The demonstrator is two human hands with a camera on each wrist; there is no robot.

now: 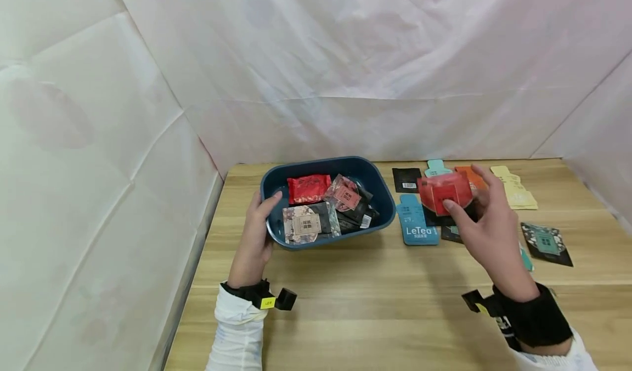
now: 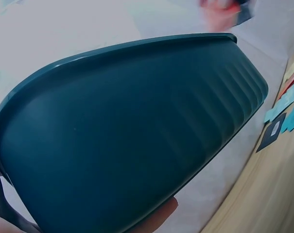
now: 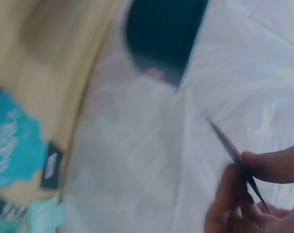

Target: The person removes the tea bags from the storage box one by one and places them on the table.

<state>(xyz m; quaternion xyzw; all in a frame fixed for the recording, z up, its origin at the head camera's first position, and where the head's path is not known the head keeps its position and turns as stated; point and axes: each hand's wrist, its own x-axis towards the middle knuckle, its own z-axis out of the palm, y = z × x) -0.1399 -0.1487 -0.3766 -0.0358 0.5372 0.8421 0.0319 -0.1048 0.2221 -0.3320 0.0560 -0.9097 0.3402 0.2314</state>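
Observation:
My left hand (image 1: 255, 234) grips the left end of a dark blue plastic bin (image 1: 270, 187), thumb over the rim and fingers beneath. The left wrist view shows the bin's side wall (image 2: 127, 126) raised off the table and tilted. Inside lie a red packet (image 1: 309, 189), a patterned packet with a beige label (image 1: 305, 224) and several dark sachets, one with a pink label (image 1: 347, 197). My right hand (image 1: 486, 223) pinches a red and black tea sachet (image 1: 446, 191) between thumb and fingers, right of the bin. In the right wrist view that sachet (image 3: 236, 158) appears edge-on.
On the wooden table (image 1: 365, 316) at right lie a blue LeTea packet (image 1: 418, 223), a black sachet (image 1: 406, 179), a stack of yellow packets (image 1: 515, 189), an orange packet (image 1: 475, 178) and a dark sachet with a green label (image 1: 547, 243). White sheeting (image 1: 345, 74) hangs behind.

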